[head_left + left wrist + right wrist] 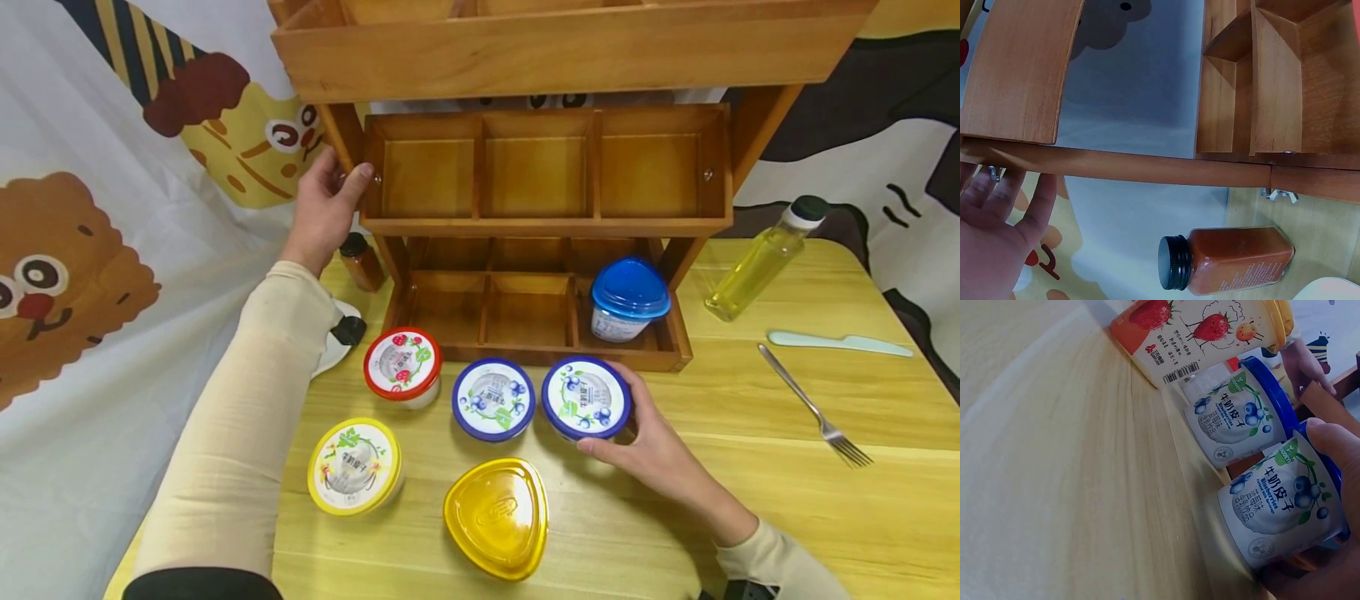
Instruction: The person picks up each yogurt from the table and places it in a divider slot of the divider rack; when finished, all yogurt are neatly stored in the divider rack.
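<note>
At the upper left of the frame, my left hand is gripping the side of a brown wooden tiered rack, thumb lying in front and fingers reaching behind. A round cup with a yellow-rimmed lid is standing at the lower left, while a black-capped glass jar of reddish-brown contents is standing beside the rack. A round cup with a red-rimmed lid is sitting left of centre; next comes a white round cup with a blue-rimmed lid, and below it a rounded-triangular tub with a glossy yellow lid is resting at bottom centre. Just right of centre, my right hand is holding a second blue-rimmed round cup, fingers and thumb spread around its sides; I cannot tell whether its base is touching the table. Behind it, a triangular blue-lidded tub is occupying the rack's bottom right compartment. A dark-capped clear bottle of yellow liquid is standing at the right.
</note>
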`<state>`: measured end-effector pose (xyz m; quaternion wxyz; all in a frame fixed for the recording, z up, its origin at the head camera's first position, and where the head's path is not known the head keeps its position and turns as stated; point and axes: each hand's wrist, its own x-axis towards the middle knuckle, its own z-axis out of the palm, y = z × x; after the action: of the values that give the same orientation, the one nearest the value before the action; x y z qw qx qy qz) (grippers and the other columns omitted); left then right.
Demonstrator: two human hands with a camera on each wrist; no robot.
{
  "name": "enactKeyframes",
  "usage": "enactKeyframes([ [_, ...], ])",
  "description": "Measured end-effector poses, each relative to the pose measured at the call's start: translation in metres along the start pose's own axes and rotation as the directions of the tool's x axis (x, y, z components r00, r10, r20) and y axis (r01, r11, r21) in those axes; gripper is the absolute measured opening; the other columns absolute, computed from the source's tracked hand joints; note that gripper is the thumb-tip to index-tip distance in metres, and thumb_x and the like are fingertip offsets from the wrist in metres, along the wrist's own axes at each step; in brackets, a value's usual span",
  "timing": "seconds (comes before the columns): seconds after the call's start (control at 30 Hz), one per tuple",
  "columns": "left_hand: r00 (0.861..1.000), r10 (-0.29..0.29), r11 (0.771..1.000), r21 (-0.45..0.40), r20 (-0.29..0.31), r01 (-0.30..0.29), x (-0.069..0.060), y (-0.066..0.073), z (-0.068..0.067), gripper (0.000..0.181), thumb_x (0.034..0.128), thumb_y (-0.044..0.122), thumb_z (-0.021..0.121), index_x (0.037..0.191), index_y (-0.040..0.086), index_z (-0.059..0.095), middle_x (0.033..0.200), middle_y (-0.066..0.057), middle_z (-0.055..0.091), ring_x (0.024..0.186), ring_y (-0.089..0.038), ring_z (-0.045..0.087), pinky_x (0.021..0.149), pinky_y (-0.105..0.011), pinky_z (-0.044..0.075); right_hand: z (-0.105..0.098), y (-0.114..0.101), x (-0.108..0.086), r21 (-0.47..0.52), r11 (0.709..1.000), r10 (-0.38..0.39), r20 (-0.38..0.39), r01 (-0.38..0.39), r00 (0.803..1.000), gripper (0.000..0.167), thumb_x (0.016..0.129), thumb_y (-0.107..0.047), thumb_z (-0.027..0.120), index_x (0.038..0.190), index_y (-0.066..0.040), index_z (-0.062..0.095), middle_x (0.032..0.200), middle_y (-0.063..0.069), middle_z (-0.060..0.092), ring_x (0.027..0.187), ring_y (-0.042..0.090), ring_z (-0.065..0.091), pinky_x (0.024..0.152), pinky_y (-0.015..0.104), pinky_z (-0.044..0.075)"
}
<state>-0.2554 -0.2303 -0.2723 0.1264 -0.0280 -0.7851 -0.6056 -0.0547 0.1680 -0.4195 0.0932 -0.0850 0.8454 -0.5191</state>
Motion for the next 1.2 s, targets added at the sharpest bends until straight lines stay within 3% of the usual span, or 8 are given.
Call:
enactKeyframes([
  [0.2,1.0,-0.013,1.0,0.003,0.005,0.013,0.0,0.002,0.0,0.039,0.099,0.029,0.059,0.136,0.019,0.052,0.133,-0.005,0.058,0.114,-0.014,0.057,0.099,-0.031,0.048,-0.001,-0.002,-0.001,0.007,1.0,0.001,-0.001,-0.001,1.0,0.104,0.077,-0.028,0.086,0.154,-0.017,0.017,0.151,0.019,0.036,0.136,0.04,0.04,0.111,0.063,0.029],
  [0.7,1.0,0.005,1.0,-0.016,0.009,-0.005,0.0,0.001,0.0,0.037,0.0986,0.027,0.06,0.134,0.018,0.053,0.13,-0.004,0.059,0.114,-0.013,0.057,0.095,-0.028,0.049,-0.004,-0.006,-0.004,-0.001,1.0,0.006,-0.016,-0.006,1.0,0.103,0.078,-0.028,0.086,0.154,-0.016,0.017,0.151,0.017,0.036,0.133,0.039,0.044,0.108,0.058,0.037],
  [0.8,1.0,0.009,1.0,-0.01,0.005,-0.009,0.0,0.0,0.0,0.037,0.0985,0.027,0.06,0.134,0.018,0.053,0.128,-0.003,0.059,0.112,-0.013,0.058,0.093,-0.026,0.048,-0.006,-0.008,-0.003,0.008,1.0,-0.016,-0.017,0.016,1.0,0.101,0.078,-0.026,0.085,0.154,-0.018,0.019,0.15,0.014,0.038,0.132,0.036,0.046,0.105,0.036,0.043],
  [0.93,1.0,0.005,1.0,0.001,0.004,-0.005,0.0,0.0,0.0,0.037,0.0985,0.028,0.06,0.133,0.018,0.054,0.126,-0.002,0.06,0.11,-0.012,0.058,0.09,-0.025,0.048,-0.008,-0.009,-0.004,0.026,0.999,-0.031,-0.019,0.032,0.999,0.1,0.078,-0.023,0.085,0.154,-0.02,0.02,0.149,0.012,0.038,0.13,0.033,0.047,0.096,0.012,0.039],
  [1.07,1.0,0.002,1.0,0.004,0.007,-0.002,-0.001,0.002,0.0,0.038,0.0988,0.029,0.059,0.134,0.018,0.053,0.128,-0.003,0.059,0.11,-0.012,0.057,0.091,-0.026,0.048,-0.01,-0.012,-0.005,0.033,0.999,-0.036,-0.026,0.037,0.999,0.099,0.079,-0.021,0.084,0.154,-0.02,0.019,0.15,0.014,0.038,0.13,0.034,0.047,0.095,0.014,0.041],
  [1.2,1.0,0.005,1.0,-0.006,0.006,-0.005,-0.002,0.002,0.0,0.038,0.0986,0.028,0.06,0.134,0.017,0.054,0.126,-0.002,0.06,0.11,-0.012,0.057,0.091,-0.025,0.047,-0.012,-0.017,-0.005,0.056,0.997,-0.047,-0.03,0.049,0.998,0.099,0.08,-0.017,0.083,0.155,-0.019,0.018,0.15,0.015,0.037,0.13,0.036,0.046,0.102,0.038,0.045],
])
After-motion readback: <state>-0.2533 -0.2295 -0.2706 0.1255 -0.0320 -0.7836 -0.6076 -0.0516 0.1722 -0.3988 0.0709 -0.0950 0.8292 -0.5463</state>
